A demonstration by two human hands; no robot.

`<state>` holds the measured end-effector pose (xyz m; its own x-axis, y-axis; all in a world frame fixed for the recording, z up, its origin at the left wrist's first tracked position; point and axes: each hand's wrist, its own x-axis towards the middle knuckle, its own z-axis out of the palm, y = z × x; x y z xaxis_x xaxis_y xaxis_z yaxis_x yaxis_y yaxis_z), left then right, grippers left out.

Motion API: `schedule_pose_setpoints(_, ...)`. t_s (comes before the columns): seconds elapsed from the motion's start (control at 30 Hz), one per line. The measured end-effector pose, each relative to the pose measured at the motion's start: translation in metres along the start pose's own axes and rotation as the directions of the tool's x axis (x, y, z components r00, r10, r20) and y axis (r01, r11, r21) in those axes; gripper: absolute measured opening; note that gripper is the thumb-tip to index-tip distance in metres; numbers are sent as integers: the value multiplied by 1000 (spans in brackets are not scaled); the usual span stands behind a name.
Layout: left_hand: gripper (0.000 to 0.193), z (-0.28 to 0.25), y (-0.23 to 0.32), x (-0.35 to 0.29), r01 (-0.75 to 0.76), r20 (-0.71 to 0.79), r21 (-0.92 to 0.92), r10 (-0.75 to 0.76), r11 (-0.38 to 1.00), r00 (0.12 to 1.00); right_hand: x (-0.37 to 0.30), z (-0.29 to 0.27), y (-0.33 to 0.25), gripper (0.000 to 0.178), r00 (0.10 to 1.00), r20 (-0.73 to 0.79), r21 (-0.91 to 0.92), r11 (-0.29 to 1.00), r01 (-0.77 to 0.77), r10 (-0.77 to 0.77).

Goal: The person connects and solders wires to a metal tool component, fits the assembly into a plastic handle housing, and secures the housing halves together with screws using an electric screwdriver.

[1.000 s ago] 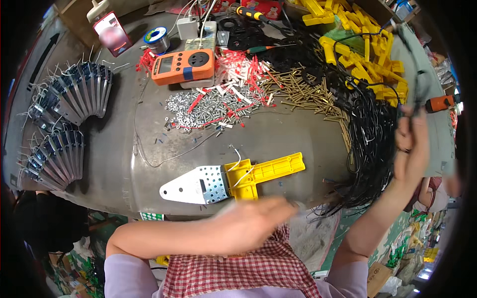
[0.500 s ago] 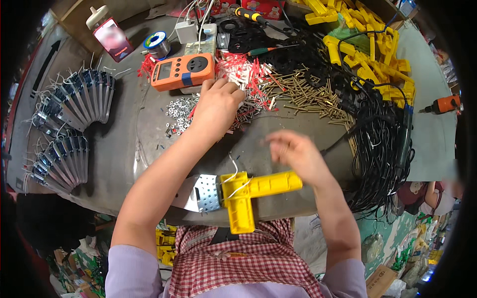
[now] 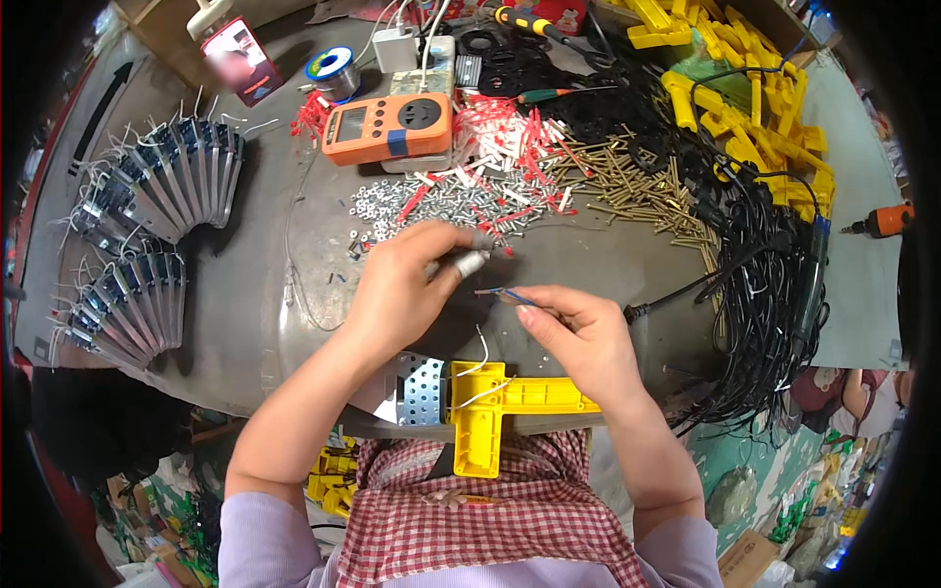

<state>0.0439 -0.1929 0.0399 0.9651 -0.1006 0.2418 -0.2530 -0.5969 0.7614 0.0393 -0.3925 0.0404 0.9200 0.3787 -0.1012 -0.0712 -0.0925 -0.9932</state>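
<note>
My right hand (image 3: 588, 338) pinches a thin blue wire (image 3: 518, 297) with a brownish tip, which points toward my left hand. My left hand (image 3: 407, 284) has its fingers closed just across from that tip. Pale wrapping covers some of its fingertips, and whatever they grip is too small to make out. Below both hands lies a yellow plastic handle housing (image 3: 475, 456), its hollow side up, with white wires (image 3: 482, 345) coming out of it. A perforated metal guard (image 3: 423, 390) joins the housing's left side, next to a flat pale blade.
Beyond my hands lie small metal tubes and nuts (image 3: 377, 204), red and white sleeves (image 3: 490, 122), brass screws (image 3: 647, 191) and an orange meter (image 3: 387, 129). Black cables (image 3: 755, 323) and yellow housings (image 3: 774, 137) crowd the right. Circuit-board assemblies (image 3: 186, 181) stand fanned at left.
My left hand has drawn back from the pile of small parts toward me. My right hand has come down slightly and now shows the blue wire in its fingers. The whole view has shifted a little.
</note>
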Motion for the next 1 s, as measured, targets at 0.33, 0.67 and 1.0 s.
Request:
schedule_pose_setpoints(0.33,18,-6,11,-25,424,276,-755,-345,500,897,-3,10,-11,16,977,-119,-235,961,148,-180)
schedule_pose_setpoints(0.67,19,-4,17,-27,415,248,-767,-370,490,895,-4,9,-11,15,970,-140,-262,952,158,-200)
schedule_pose_setpoints(1.0,25,-2,25,-30,369,182,-767,-373,525,910,-4,11,-10,15,925,-151,-421,870,258,-347)
